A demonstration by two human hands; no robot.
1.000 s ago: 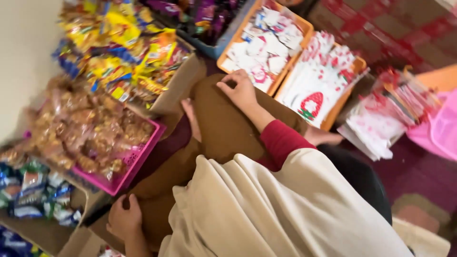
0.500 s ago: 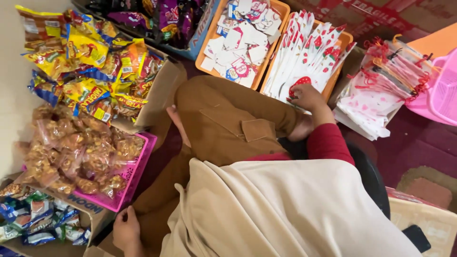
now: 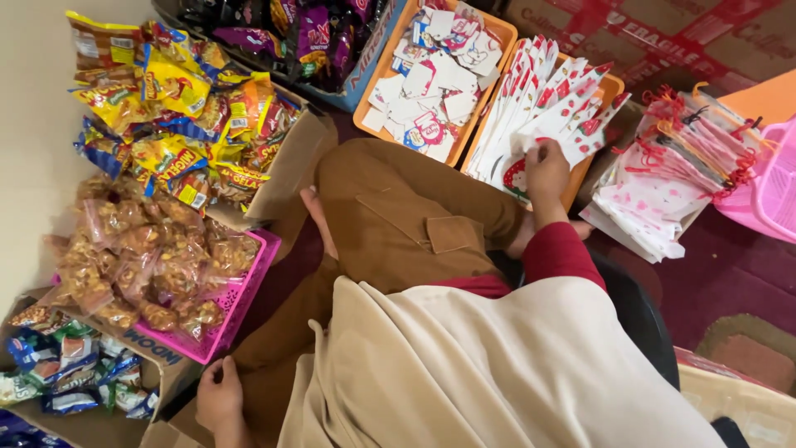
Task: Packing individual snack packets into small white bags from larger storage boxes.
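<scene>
I sit cross-legged on the floor in brown trousers and a cream garment. My right hand [image 3: 547,170], in a red sleeve, reaches into the right-hand orange tray [image 3: 612,85]. Its fingers pinch one of the white flat bags with red prints [image 3: 551,91] stacked there on edge. My left hand [image 3: 220,396] rests low on my left knee beside a cardboard box and holds nothing. A second orange tray [image 3: 369,104] to the left holds loose white cards [image 3: 431,83].
A pink basket [image 3: 240,311] of clear snack packets and a cardboard box [image 3: 286,178] of yellow packets crowd my left. Blue packets [image 3: 75,373] fill a box at lower left. Clear bags with red strings [image 3: 680,158] and a pink basket [image 3: 767,191] lie at the right.
My right hand moved from the tray of cards across to the tray of white printed bags and closed on one. My left hand stayed on my knee.
</scene>
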